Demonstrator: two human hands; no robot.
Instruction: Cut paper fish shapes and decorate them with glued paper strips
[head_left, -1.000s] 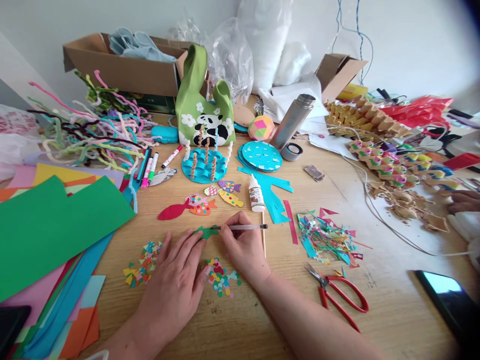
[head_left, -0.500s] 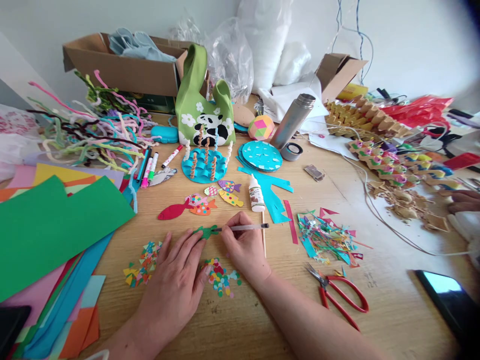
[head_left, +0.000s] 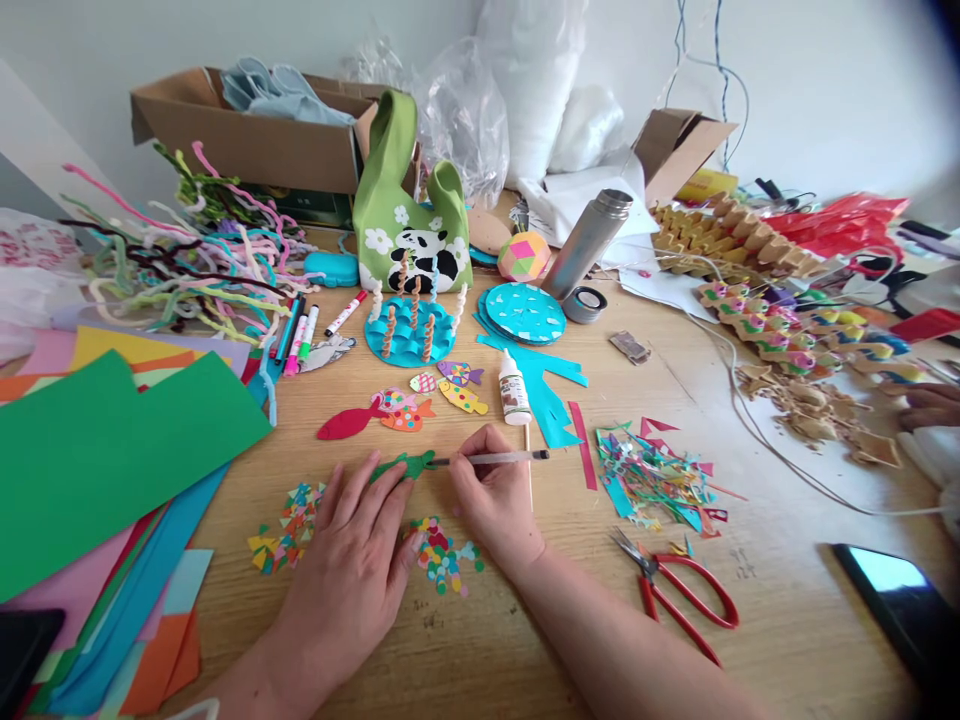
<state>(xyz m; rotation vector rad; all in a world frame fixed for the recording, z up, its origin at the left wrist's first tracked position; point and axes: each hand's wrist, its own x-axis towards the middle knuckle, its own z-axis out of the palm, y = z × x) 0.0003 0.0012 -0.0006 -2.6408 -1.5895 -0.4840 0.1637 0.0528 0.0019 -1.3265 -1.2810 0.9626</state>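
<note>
My left hand (head_left: 352, 560) lies flat on the wooden table (head_left: 525, 620), fingers stretched out, fingertips pressing a small green paper fish (head_left: 409, 464). My right hand (head_left: 491, 495) is closed around a thin clear pen (head_left: 499, 458) held sideways, its tip touching the fish's right end. A heap of small coloured paper dots (head_left: 442, 555) lies between my hands. Another pile of paper bits (head_left: 289, 520) sits left of my left hand. Finished paper fish, red (head_left: 345, 423) and patterned (head_left: 461, 397), lie just beyond.
A glue bottle (head_left: 514, 388), red scissors (head_left: 686, 590), paper scraps (head_left: 652, 475), coloured paper sheets (head_left: 97, 450), pipe cleaners (head_left: 187, 250), a green panda bag (head_left: 412, 215), a steel flask (head_left: 589, 240) and a phone (head_left: 896, 590) surround me. Another person's hand (head_left: 930, 405) rests at far right.
The pen has slid slightly to the right in my right hand. My left hand stays on the green fish. The view shifted a little.
</note>
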